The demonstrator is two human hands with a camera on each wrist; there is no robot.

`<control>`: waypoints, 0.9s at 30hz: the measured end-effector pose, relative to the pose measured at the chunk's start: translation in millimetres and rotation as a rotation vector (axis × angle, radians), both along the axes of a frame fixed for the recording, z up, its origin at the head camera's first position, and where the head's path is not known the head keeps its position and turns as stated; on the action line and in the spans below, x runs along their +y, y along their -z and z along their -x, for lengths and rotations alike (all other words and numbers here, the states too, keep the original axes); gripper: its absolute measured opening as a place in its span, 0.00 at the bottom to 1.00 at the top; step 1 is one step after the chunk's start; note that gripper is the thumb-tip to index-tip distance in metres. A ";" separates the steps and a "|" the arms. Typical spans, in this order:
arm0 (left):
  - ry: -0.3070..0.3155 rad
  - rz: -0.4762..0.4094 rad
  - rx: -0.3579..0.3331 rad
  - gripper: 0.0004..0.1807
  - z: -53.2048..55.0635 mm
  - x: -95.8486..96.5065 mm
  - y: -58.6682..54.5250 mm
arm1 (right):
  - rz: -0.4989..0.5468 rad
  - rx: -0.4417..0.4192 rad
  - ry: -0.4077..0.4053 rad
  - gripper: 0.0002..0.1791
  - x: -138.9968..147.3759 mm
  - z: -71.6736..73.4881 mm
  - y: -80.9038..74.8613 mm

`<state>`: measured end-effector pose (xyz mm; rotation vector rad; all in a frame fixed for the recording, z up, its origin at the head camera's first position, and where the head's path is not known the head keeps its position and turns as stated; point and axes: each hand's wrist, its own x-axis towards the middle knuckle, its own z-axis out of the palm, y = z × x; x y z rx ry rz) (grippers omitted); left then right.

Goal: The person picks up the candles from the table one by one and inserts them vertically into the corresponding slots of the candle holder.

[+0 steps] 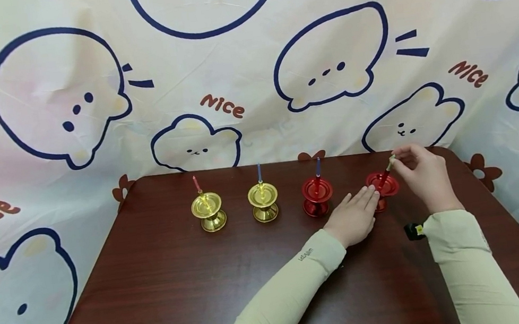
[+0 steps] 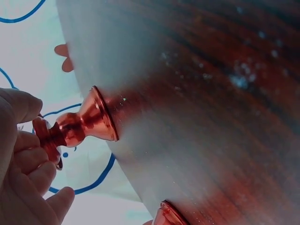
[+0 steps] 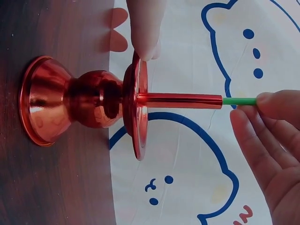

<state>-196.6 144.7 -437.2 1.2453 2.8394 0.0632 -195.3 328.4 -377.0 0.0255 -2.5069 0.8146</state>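
At the right end of the row stands a red metal candle holder (image 1: 389, 185) with a dish and a thin upright tube. My left hand (image 1: 354, 218) grips the edge of its dish; in the left wrist view the thumb is on one side of the rim and the fingers (image 2: 35, 164) on the other. My right hand (image 1: 426, 172) pinches a thin green candle (image 3: 239, 101) between thumb and fingertips. The candle's lower end sits at the mouth of the red tube (image 3: 183, 101), in line with it. The holder's base (image 3: 40, 101) rests on the table.
Left of my hands stand a second red holder (image 1: 317, 191) with a dark blue candle (image 1: 318, 167), a gold holder (image 1: 263, 196) with a blue candle (image 1: 259, 174), and another gold holder (image 1: 207, 205) with a red candle (image 1: 197, 183). A patterned cloth (image 1: 248, 67) hangs behind the brown table (image 1: 183, 293).
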 end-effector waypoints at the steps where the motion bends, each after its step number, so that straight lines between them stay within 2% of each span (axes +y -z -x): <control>1: -0.001 -0.001 -0.006 0.34 0.0 -0.1 0.0 | 0.002 -0.001 0.000 0.12 0.0 0.1 0.4; 8: -0.005 -0.003 -0.024 0.33 0.2 -0.2 0.2 | 0.004 0.001 -0.021 0.14 -1.5 1.0 4.6; 17: -0.006 0.003 -0.020 0.33 0.4 1.5 1.6 | 0.029 -0.009 0.002 0.25 -3.2 0.4 12.8; 27: -0.010 0.019 -0.015 0.33 -0.2 0.5 2.1 | 0.041 -0.003 0.005 0.23 -4.2 -0.7 12.4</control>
